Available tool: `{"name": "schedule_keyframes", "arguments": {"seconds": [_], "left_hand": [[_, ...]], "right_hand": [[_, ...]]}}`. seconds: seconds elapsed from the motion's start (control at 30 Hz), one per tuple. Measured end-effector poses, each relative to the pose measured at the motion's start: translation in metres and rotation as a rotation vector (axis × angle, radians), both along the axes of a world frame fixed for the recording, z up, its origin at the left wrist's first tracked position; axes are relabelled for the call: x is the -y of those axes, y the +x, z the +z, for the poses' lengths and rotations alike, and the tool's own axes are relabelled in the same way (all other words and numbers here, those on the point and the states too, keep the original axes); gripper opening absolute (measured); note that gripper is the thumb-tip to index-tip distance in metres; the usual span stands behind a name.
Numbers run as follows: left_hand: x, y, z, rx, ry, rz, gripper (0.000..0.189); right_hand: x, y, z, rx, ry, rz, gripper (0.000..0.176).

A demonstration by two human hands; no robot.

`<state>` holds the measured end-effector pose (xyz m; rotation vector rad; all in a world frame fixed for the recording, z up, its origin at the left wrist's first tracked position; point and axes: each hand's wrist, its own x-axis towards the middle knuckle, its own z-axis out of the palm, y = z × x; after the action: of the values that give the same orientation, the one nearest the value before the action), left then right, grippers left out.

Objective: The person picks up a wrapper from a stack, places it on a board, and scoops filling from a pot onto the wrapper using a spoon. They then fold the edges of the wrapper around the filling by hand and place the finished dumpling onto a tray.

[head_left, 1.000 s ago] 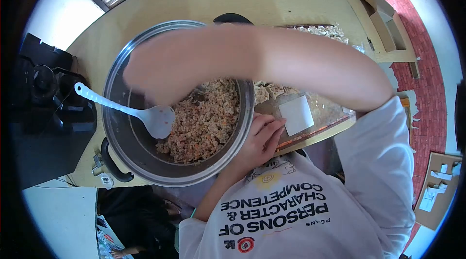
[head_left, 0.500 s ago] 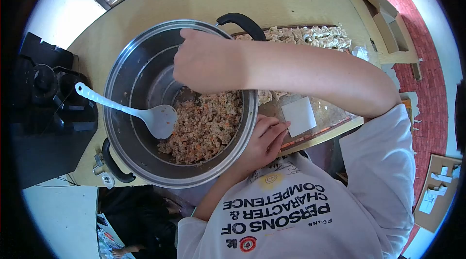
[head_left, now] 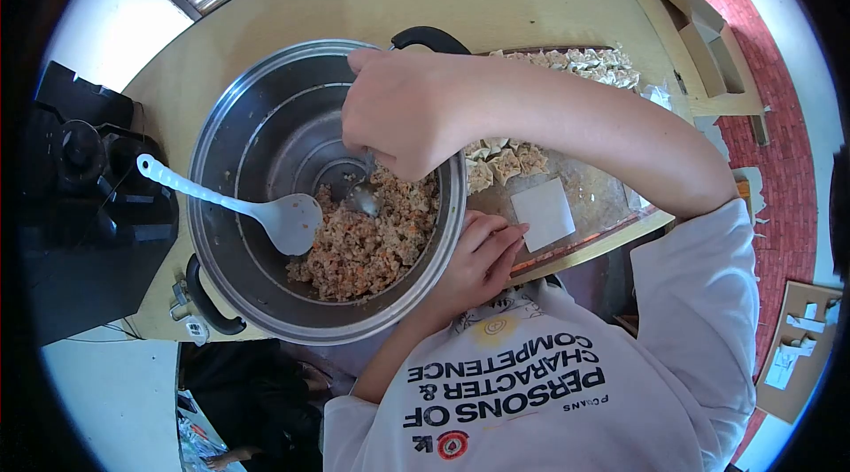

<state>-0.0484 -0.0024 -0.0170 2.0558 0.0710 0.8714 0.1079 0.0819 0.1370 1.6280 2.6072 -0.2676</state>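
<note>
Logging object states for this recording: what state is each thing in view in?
Pot: uncovered, partly filled
Filling: loose, crumbly
White ladle: leaning on pot's rim
Metal spoon: in right hand, tip in filling
Wrapper: flat, bare, beside left hand
Dumplings: folded, on board
Cardboard box: open

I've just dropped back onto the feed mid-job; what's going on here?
The person's right hand is over the large metal pot, holding what looks like a metal spoon, its bowl in the ground filling. A white ladle also rests in the pot, its handle over the rim. The left hand is at the near edge of the board, beside the corner of a flat white square wrapper. Folded dumplings sit farther back on the board.
</note>
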Motion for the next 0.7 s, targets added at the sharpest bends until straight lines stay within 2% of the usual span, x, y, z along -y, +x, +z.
{"name": "schedule_keyframes", "arguments": {"seconds": [0.23,0.3,0.33,0.4,0.5,0.63,0.7], "left_hand": [[0.000,-0.001,0.004,-0.023,-0.005,0.006,0.028],[0.000,-0.002,0.003,-0.023,-0.008,0.005,0.027],[0.000,-0.002,0.004,-0.024,-0.005,0.005,0.027],[0.000,-0.002,0.004,-0.024,-0.003,0.005,0.027],[0.000,-0.002,0.003,-0.026,-0.005,0.004,0.026],[0.000,-0.001,0.002,-0.010,0.005,0.010,0.027],[0.000,-0.002,0.002,-0.012,0.007,0.012,0.027]], "right_hand": [[0.003,0.004,0.020,0.095,-0.056,-0.025,0.010],[0.005,0.006,0.014,0.103,0.202,0.096,0.008],[0.006,0.004,0.016,0.104,0.201,0.097,0.008],[0.008,0.000,0.025,0.303,0.196,0.025,0.007],[0.007,-0.002,0.028,0.290,0.237,0.010,0.007],[-0.001,-0.003,0.004,0.222,0.291,0.040,0.007],[0.001,-0.006,0.003,0.206,0.167,0.078,0.007]]}}
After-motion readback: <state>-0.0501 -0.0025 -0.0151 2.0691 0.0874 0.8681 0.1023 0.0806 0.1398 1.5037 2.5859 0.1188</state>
